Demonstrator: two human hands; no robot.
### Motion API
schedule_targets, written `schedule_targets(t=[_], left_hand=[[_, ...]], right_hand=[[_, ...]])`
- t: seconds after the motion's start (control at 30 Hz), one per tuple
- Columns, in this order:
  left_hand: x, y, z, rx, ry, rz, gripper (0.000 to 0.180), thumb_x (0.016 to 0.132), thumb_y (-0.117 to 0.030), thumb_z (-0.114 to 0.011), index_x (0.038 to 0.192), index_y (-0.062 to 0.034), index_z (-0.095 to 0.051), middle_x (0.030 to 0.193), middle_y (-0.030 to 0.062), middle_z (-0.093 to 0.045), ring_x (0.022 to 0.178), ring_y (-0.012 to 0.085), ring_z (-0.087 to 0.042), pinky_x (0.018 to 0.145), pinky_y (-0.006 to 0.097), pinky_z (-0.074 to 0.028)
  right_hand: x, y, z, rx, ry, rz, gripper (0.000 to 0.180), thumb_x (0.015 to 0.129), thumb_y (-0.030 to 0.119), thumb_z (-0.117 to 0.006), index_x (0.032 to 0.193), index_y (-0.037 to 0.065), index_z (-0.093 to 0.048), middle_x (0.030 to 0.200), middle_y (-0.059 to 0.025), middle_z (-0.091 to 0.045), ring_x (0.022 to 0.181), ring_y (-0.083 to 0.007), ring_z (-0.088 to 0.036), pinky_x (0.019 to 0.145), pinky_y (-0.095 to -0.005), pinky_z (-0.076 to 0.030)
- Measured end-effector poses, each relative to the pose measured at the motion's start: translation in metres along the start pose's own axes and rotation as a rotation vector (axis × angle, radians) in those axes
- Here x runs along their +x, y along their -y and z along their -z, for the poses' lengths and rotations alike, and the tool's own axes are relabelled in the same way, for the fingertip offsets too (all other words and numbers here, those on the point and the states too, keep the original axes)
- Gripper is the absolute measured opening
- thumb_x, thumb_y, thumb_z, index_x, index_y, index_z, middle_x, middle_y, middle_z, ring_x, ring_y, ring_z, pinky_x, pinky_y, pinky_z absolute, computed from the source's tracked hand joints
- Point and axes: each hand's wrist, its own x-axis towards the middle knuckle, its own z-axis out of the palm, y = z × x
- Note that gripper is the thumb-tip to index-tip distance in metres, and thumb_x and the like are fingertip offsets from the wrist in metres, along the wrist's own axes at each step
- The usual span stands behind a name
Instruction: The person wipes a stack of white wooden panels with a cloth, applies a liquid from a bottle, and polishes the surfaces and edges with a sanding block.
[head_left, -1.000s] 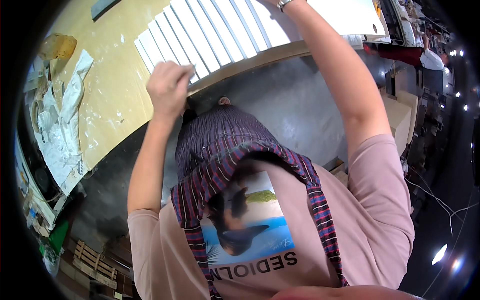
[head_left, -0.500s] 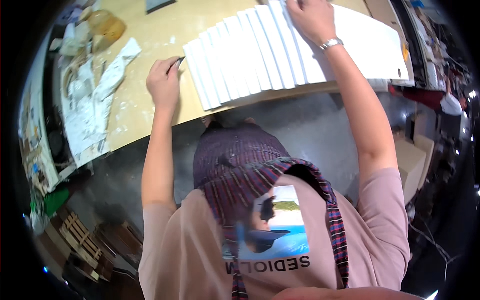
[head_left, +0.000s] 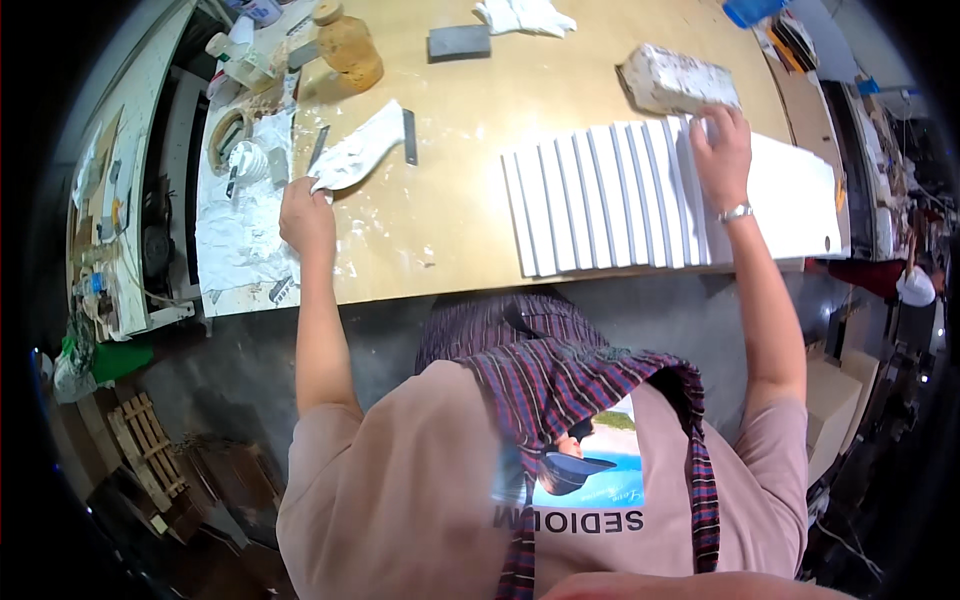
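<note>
My left hand (head_left: 308, 215) pinches the near end of a crumpled white cloth (head_left: 368, 148) on the table. A flat dark scraper blade (head_left: 410, 137) lies against the cloth's far right end, and another dark strip (head_left: 319, 146) lies to its left. On the right, overlapping white panels (head_left: 600, 200) with grey edges fan out in a slanted row. Over the far edge of the panels, my right hand (head_left: 724, 160) has its fingers curled in. What they hold, if anything, is hidden.
Behind the panels stands a stained white block (head_left: 682, 80). A dark grey pad (head_left: 459, 43) and white gloves (head_left: 525, 15) lie at the back. To the left are an amber bottle (head_left: 350, 55), a tape roll (head_left: 230, 135) and smeared white paper (head_left: 240, 245).
My left hand has moved left, from beside the panels to the cloth. The dark scraper blade it held now lies by the cloth. My right hand stays at the panels; the view has shifted.
</note>
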Motion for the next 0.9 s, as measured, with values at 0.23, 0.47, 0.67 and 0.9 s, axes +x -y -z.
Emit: schedule_targets(t=[0.23,0.47,0.67,0.9], left_hand=[[-0.019,-0.104,0.049,-1.141,0.217,-0.103,0.025,0.079,0.007,-0.068,0.104,0.0025,-0.067,0.101,0.01,-0.067,0.091,0.0173,-0.064,0.08,0.028,-0.053],[0.072,0.032,0.011,-0.279,-0.173,0.079,0.028,0.084,-0.022,-0.072,0.101,-0.0015,-0.066,0.105,0.0145,-0.066,0.099,0.0279,-0.063,0.087,0.038,-0.049],[0.088,0.118,-0.043,-0.12,0.006,0.221,0.047,0.086,-0.034,-0.068,0.117,-0.0001,-0.061,0.115,0.0176,-0.067,0.106,0.0331,-0.063,0.09,0.042,-0.048],[0.068,0.057,-0.028,-0.315,-0.287,0.308,0.043,0.088,-0.021,-0.063,0.123,0.0031,-0.061,0.111,0.018,-0.068,0.098,0.0293,-0.066,0.08,0.037,-0.051]], right_hand=[[0.008,0.215,-0.044,1.219,0.682,-0.696,0.066,0.094,0.042,-0.057,0.148,0.013,-0.034,0.14,-0.0125,-0.047,0.119,-0.021,-0.053,0.092,-0.0336,-0.047],[-0.017,0.259,-0.088,1.437,0.805,-0.912,0.051,0.077,-0.006,-0.055,0.128,-0.006,-0.054,0.106,-0.0126,-0.066,0.09,-0.0195,-0.066,0.081,-0.0315,-0.054],[-0.009,0.23,-0.074,1.266,0.608,-0.849,0.035,0.08,0.006,-0.064,0.114,-0.004,-0.061,0.098,-0.008,-0.066,0.084,-0.0137,-0.062,0.076,-0.0278,-0.05],[0.032,0.125,0.003,1.194,0.134,-0.756,0.018,0.08,0.014,-0.067,0.091,0.0,-0.067,0.084,-0.0023,-0.065,0.076,-0.0098,-0.059,0.069,-0.0255,-0.047]])
